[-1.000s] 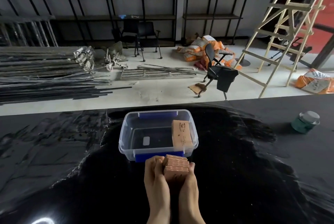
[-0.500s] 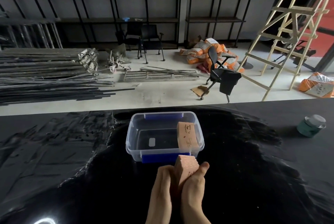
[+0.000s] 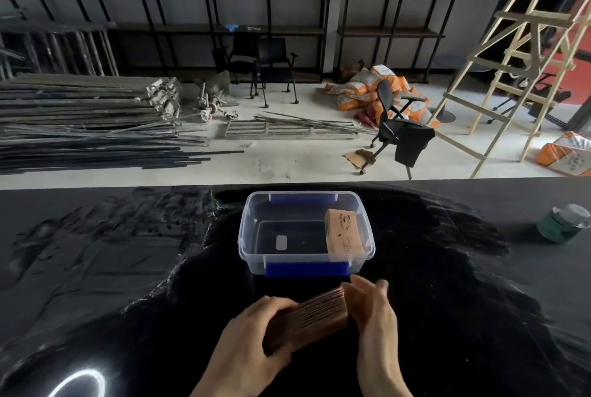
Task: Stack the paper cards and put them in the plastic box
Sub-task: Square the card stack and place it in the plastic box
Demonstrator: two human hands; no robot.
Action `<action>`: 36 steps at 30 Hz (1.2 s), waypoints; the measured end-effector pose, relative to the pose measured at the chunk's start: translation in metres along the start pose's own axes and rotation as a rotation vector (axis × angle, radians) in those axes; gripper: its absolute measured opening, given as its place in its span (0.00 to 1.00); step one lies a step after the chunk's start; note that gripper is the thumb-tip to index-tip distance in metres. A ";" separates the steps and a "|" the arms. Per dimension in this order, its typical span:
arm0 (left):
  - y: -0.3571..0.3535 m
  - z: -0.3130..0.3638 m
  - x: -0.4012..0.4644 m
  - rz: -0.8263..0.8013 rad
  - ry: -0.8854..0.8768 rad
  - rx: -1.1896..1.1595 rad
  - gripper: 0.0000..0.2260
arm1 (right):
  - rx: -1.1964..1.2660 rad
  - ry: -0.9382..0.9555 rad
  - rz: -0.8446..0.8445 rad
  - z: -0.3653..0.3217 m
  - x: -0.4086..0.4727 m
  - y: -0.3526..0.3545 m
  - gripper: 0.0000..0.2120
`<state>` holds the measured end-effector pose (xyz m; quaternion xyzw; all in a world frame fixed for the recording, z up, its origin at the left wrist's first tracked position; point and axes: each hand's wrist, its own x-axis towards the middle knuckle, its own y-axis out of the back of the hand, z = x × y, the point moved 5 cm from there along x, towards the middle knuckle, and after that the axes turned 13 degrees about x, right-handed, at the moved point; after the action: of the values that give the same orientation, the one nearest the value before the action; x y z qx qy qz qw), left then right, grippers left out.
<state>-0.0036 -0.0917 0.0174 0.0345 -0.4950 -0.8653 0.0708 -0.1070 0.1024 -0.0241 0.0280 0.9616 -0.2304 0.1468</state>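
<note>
The paper cards point(image 3: 308, 316) are sitting in a brown stack on their edges, low over the black counter point(image 3: 128, 268), just in front of the plastic box point(image 3: 252, 230). The left hand point(image 3: 256, 342) is wrapping its grip around the near end of the stack, and the right hand point(image 3: 372, 310) is pressing flat against the far end, so both hands are closing on the cards from two sides. The stack is looking slanted and a bit fanned, not square. If the hands are not squeezing evenly, the middle cards may be slipping out and spilling onto the counter. The counter is looking shiny, so loose cards may be sliding away on it. Further out, the box is standing open with its blue clips on the near and far walls. Another stack of cards point(image 3: 343, 235) is already standing inside, against the right wall. The free room is on the left of that stack. If the new stack is going in crooked, it may be catching the rim or knocking the other stack over. Far off to the right, a green jar point(image 3: 563, 223) is standing well apart and is not in the way.
</note>
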 end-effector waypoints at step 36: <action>-0.033 0.020 0.042 0.554 0.481 -0.643 0.16 | -0.419 0.312 -0.109 -0.003 0.003 -0.034 0.15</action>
<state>-0.0503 -0.0653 -0.0002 0.0770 -0.1626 -0.8905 0.4178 -0.1147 0.0729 -0.0078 -0.0196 0.9994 -0.0268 -0.0131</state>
